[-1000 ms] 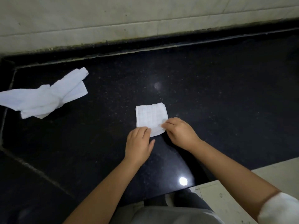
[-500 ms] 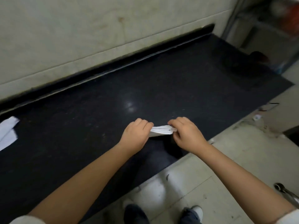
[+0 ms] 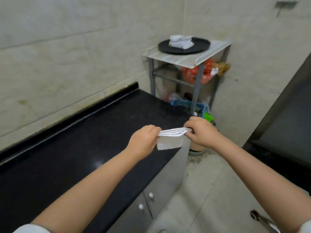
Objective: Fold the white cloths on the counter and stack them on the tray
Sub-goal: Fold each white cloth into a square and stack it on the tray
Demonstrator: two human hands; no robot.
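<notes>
Since half a second earlier we had turned rightward along the black counter (image 3: 70,158), so its far end and a metal rack (image 3: 198,81) against the tiled wall (image 3: 67,52) came into sight, and we had lifted the folded white cloth (image 3: 170,140) off the stone; it hung in the air above the counter's right end, stretched between our two hands; beneath the counter stood pale cabinet doors with small white knobs (image 3: 151,195); on the rack's top shelf sat a round black tray (image 3: 200,47), well apart from us, with a small stack of folded cloths (image 3: 180,41) lying on its left part; red bags (image 3: 193,74) filled the shelf below, and a blue basket (image 3: 181,103) sat lower still; our left hand (image 3: 143,142) pinched the cloth's left edge with curled fingers; our right hand (image 3: 202,132) gripped its right edge the same way.
</notes>
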